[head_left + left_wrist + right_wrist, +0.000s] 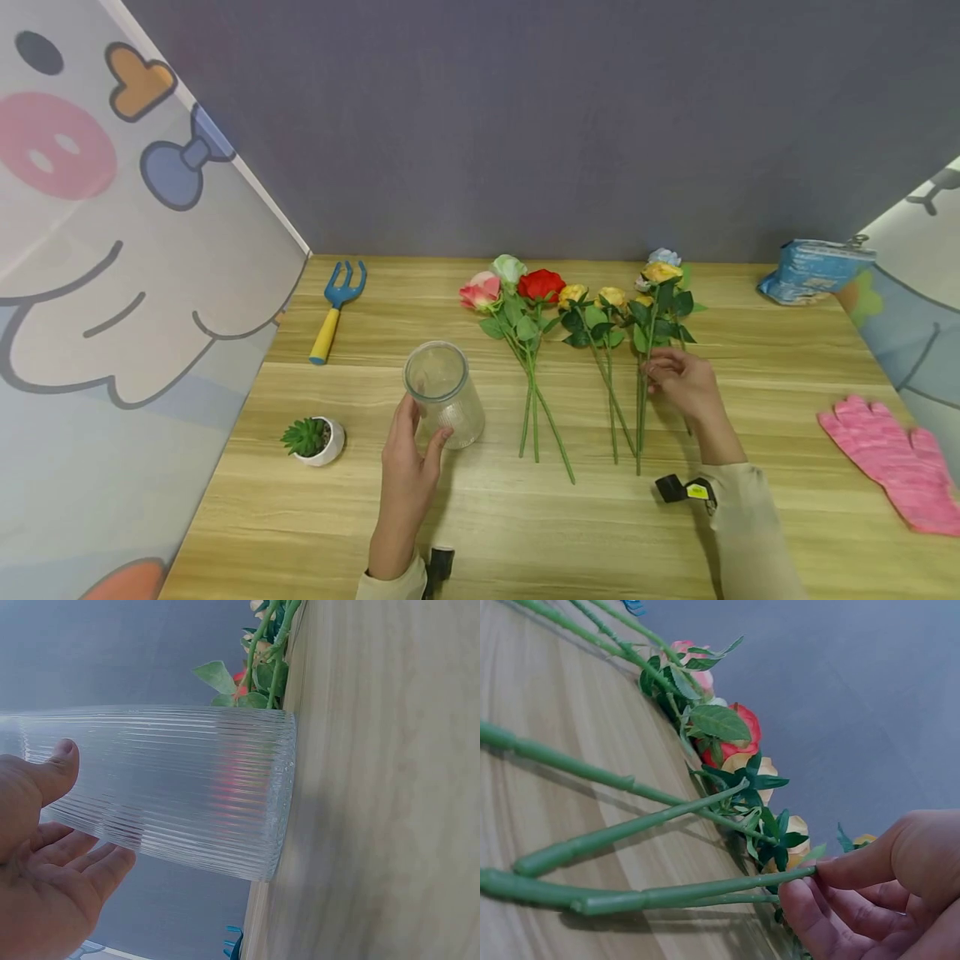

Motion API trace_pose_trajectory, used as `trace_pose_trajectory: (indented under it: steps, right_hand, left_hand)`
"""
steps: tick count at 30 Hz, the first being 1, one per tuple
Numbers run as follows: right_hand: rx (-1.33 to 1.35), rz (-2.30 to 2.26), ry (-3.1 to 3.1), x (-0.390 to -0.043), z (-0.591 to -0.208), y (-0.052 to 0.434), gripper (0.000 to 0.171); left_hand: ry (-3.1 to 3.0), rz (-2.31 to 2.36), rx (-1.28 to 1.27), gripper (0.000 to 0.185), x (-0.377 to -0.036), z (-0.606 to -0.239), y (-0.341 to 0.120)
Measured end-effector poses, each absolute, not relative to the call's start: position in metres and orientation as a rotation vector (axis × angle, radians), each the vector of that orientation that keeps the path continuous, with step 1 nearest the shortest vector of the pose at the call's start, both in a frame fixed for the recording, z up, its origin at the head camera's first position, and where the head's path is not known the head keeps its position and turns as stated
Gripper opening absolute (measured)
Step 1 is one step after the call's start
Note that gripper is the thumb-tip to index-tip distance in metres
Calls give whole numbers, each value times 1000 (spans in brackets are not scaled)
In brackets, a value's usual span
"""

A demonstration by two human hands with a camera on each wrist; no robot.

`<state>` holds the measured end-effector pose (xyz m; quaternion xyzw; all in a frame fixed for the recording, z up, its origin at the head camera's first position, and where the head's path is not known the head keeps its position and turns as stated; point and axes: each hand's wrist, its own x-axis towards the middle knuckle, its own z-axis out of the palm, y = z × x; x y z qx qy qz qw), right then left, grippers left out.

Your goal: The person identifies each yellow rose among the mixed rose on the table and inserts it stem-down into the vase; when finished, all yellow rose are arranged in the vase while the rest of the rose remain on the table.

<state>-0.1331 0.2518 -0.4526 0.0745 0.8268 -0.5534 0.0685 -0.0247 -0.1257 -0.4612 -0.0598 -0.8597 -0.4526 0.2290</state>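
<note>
Left hand (408,467) | loosely cupped round ribbed glass vase (444,405), thumb and fingers on wall | likely heavy, slick, breakable; grip low | Right hand (681,383) | pinches yellow rose stem (697,889) just beyond fingertips | light, bendy; hold mid-stem | other roses (525,333) between hands

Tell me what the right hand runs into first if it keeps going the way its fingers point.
The right hand points left across the table; it already pinches a rose stem, so next come the neighbouring yellow rose stems, probably.

Wood table (525,533) w/ vase (446,406), roses (570,333), fork (337,308), succulent (313,439), glove (892,462), bag (813,271).
</note>
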Motion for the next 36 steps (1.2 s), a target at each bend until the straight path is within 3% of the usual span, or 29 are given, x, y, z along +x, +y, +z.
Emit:
trace_pose_trajectory:
  steps: [22, 36]
  right_hand:
    - [286, -2007, 2308, -131, -446, 255, 43]
    - [283, -2209, 2165, -130, -447, 253, 16]
  left_hand:
    - [-2365, -1246, -176, 75, -24, -463, -127]
    - [-2374, -1249, -154, 74, -24, -464, -127]
